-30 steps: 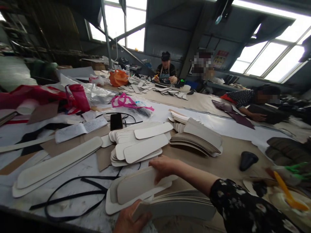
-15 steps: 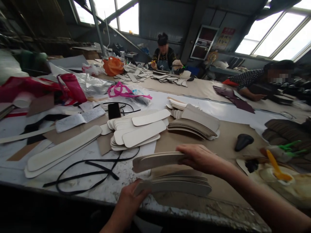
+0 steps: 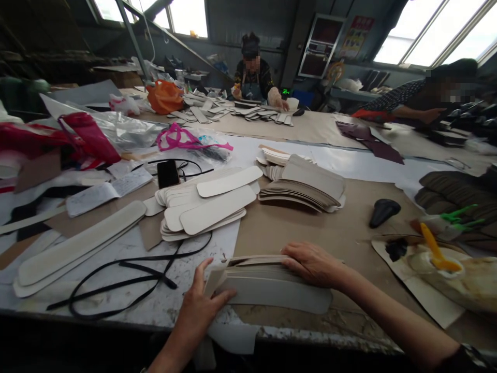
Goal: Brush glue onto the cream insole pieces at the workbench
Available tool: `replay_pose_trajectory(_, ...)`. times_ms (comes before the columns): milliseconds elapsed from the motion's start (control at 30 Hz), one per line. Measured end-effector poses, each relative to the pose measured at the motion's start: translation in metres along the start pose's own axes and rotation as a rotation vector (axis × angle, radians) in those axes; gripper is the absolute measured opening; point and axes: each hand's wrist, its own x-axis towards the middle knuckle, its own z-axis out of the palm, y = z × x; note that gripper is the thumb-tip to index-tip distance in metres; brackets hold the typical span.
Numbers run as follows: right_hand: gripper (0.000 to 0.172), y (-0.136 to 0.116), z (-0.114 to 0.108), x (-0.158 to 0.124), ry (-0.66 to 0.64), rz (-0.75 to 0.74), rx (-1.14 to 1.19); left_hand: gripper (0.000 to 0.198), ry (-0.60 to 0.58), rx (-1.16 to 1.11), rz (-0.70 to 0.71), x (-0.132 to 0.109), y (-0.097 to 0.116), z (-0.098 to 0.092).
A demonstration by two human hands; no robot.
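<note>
Close to the table's front edge lies a stack of long, round-ended grey pieces, slightly curved and fanned. Its left end sits in the grip of my left hand, with the thumb on the front piece and the fingers behind. My right hand is curled over the stack's upper back edge, its fingers against the rearmost pieces. Beyond my hands is another fanned stack of grey pieces. To its left, pale pieces of similar shape lie in an overlapping pile.
Black cord loops across the table on the left, near long pale strips. A phone and an open notebook lie farther back. On the right are a black tool and a tub with a yellow spatula. Two people work beyond.
My right hand has lowered the raised pieces against the back of the stack. My left hand has shifted around the stack's left end, its index finger now raised. The view has tilted slightly.
</note>
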Motion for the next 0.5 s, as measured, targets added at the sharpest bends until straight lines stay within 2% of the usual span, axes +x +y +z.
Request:
replay_pose_trajectory(67, 0.047, -0.004, 0.005, 0.003, -0.003, 0.009, -0.023, 0.077, -0.07, -0.037, 0.046, 0.006, 0.001, 0.0)
replay_pose_trajectory(167, 0.047, -0.01, 0.011, 0.008, -0.03, 0.066, -0.014, 0.057, -0.174, -0.068, 0.096, 0.014, 0.002, 0.0)
replay_pose_trajectory(267, 0.046, -0.007, 0.011, 0.002, -0.05, 0.113, 0.051, 0.044, -0.179, -0.111, 0.049, 0.016, 0.002, 0.004)
replay_pose_trajectory(333, 0.048, 0.002, 0.011, -0.016, -0.007, 0.139, 0.142, 0.044, -0.179, -0.152, 0.015, 0.014, 0.001, 0.006)
replay_pose_trajectory(400, 0.06, 0.013, 0.015, -0.043, 0.078, 0.211, 0.259, 0.047, -0.186, -0.165, -0.002, 0.012, -0.002, 0.007)
replay_pose_trajectory(500, 0.07, 0.023, 0.037, -0.087, 0.262, 0.377, 0.443, 0.048, -0.181, -0.06, 0.015, 0.01, -0.008, 0.006)
